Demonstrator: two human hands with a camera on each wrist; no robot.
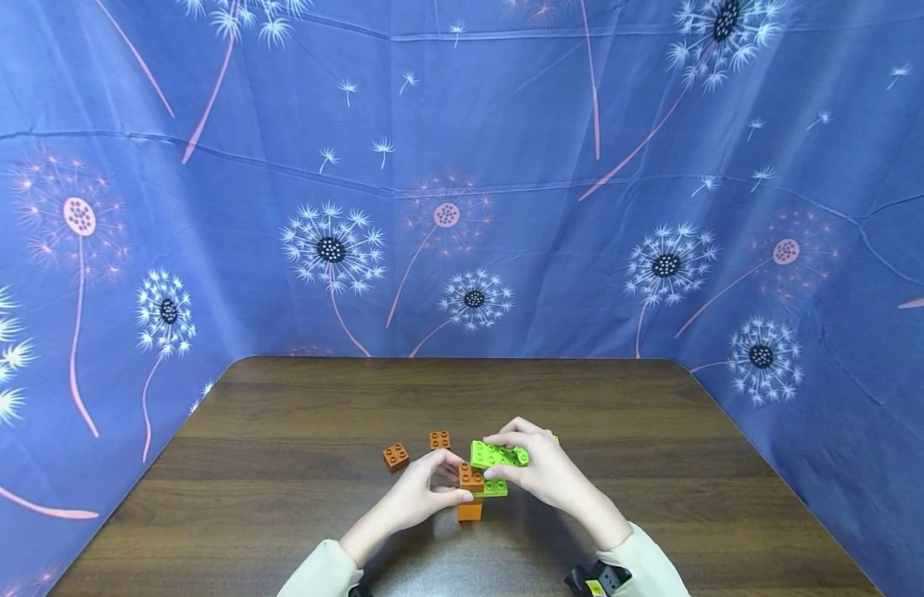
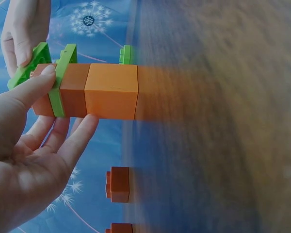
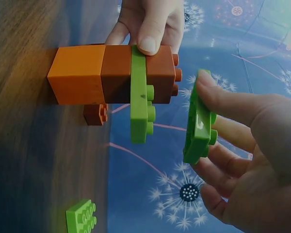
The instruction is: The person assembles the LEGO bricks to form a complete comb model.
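A stack of toy building blocks stands on the table. Its base is an orange block point(image 3: 76, 75), then a brown block point(image 3: 116, 75), a thin green plate point(image 3: 138, 114) jutting to the right, and a second brown block point(image 3: 161, 77) on top. My left hand point(image 1: 420, 495) grips the stack near its top, the thumb on the green plate and upper brown block. Between thumb and fingers my right hand point(image 1: 544, 468) pinches another green plate point(image 3: 199, 126), studs facing up. In the right wrist view this plate is apart from the stack, a little above its top.
Two loose brown blocks lie on the wooden table point(image 1: 320, 414) behind the left hand: one block point(image 1: 396, 457) at left, another block point(image 1: 440, 439) nearer the middle. A loose green block point(image 3: 81, 217) lies on the right side. Behind the table hangs a blue dandelion-print cloth point(image 1: 551, 274).
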